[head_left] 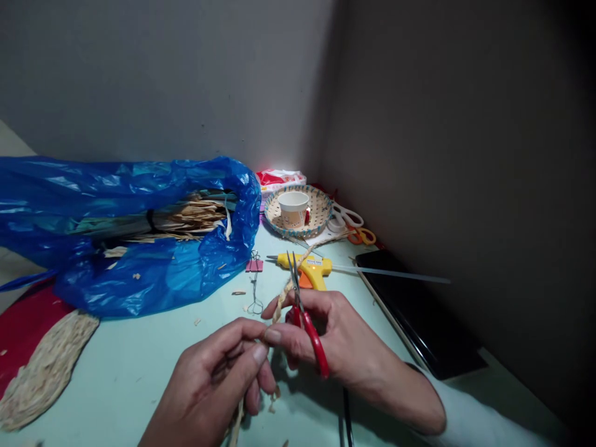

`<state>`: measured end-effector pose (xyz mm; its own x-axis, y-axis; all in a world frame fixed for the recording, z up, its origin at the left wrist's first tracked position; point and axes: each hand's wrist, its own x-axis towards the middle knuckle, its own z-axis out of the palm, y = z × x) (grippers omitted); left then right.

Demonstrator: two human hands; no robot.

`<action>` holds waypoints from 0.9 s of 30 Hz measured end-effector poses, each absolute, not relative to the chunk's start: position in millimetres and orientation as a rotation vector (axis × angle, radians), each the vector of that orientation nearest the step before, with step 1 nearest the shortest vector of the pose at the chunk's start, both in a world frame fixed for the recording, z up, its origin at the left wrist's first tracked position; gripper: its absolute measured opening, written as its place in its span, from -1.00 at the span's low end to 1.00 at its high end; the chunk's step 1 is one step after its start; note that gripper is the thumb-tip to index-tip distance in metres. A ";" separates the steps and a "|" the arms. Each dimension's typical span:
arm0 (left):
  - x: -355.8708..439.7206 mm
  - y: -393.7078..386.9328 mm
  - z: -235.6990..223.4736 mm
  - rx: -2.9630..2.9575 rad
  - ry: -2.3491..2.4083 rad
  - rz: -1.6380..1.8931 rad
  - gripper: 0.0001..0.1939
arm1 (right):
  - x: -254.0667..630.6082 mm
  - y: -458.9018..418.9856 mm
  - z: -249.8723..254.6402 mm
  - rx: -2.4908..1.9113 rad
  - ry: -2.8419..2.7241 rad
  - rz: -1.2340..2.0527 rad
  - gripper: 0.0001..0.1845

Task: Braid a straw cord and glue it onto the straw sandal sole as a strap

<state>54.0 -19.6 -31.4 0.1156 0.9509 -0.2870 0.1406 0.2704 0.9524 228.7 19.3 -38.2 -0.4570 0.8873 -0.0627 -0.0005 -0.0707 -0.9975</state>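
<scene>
My right hand is closed around red-handled scissors, their blades pointing up and away from me. Its thumb and forefinger also pinch a braided straw strand that runs up toward the glue gun. My left hand is closed on the lower part of the same strand, fingertips meeting those of the right hand. The strand's loose end hangs down below my left hand.
A blue plastic bag full of dried straw lies at left. A yellow glue gun, a pink binder clip, a woven tray holding a paper cup, spare scissors, a black tablet and a woven straw piece surround my hands.
</scene>
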 end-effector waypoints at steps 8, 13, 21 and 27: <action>57.7 -13.9 -26.4 1.294 1.493 0.811 -0.81 | 233.3 30.5 -25.1 -1.012 -1.249 1.530 -0.66; 52.2 -12.6 -26.6 1.510 1.563 0.817 -0.78 | 240.2 34.5 -23.0 -0.969 -1.245 1.463 -0.69; 32.7 -3.7 -36.6 1.767 1.571 1.040 -0.79 | 250.5 39.8 -26.0 -0.942 -1.288 1.301 -0.69; 7.6 7.5 -33.4 1.671 1.745 1.046 -0.67 | 254.8 46.7 -25.7 -0.876 -1.224 1.270 -0.77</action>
<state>7.6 7.5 -33.4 -0.1186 0.9816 0.1498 0.5949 -0.0505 0.8022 254.8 46.7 -25.7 -0.1131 0.9781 0.1746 -0.2105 0.1482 -0.9663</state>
